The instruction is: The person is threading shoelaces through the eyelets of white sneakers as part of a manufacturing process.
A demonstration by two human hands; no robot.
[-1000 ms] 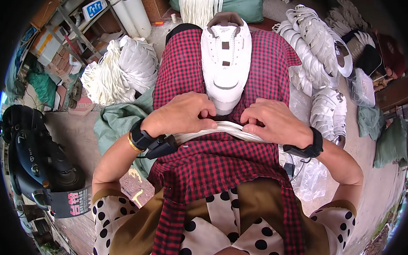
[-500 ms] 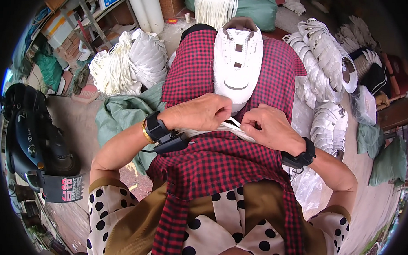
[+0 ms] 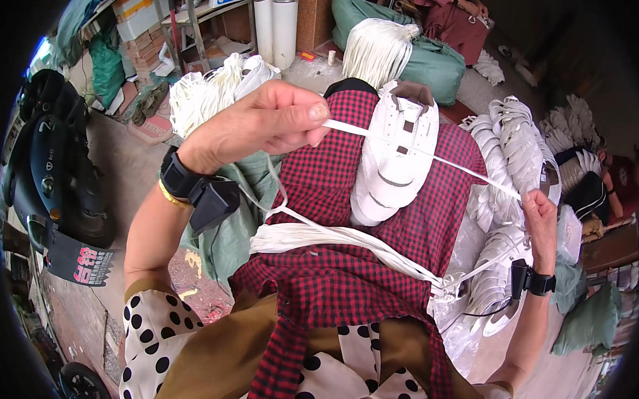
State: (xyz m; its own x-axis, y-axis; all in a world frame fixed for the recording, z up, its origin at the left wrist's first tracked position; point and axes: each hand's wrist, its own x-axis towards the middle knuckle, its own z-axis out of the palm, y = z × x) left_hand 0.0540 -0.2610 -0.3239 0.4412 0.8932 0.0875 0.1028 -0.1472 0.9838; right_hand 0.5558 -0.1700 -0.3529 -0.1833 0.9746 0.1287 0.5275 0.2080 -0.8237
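Note:
A white shoelace [image 3: 451,160] is stretched across in front of me, pulled straight between both hands. My left hand [image 3: 284,117] pinches it between thumb and fingers, raised at the left. Over at the right, my right hand [image 3: 539,215] pinches it near its other end. Behind the taut lace, a white shoe upper [image 3: 398,156] with brown lining lies on my lap, toe toward me, its eyelets unlaced. A bundle of white laces [image 3: 318,240] lies across the red-and-black checked apron [image 3: 321,164] on my lap; loose strands run from it toward both hands.
Stacked white shoe uppers [image 3: 507,153] stand at the right, and more white laces [image 3: 207,93] heap at the left. Another bunch of laces [image 3: 377,50] lies on a green sack [image 3: 436,70] ahead. A dark scooter [image 3: 67,162] is at the far left. A person's hand [image 3: 474,4] shows at the top.
My hands have moved from close together at the lace bundle to wide apart and upward, drawing one lace out straight. The view has shifted, so the shoe upper appears lower.

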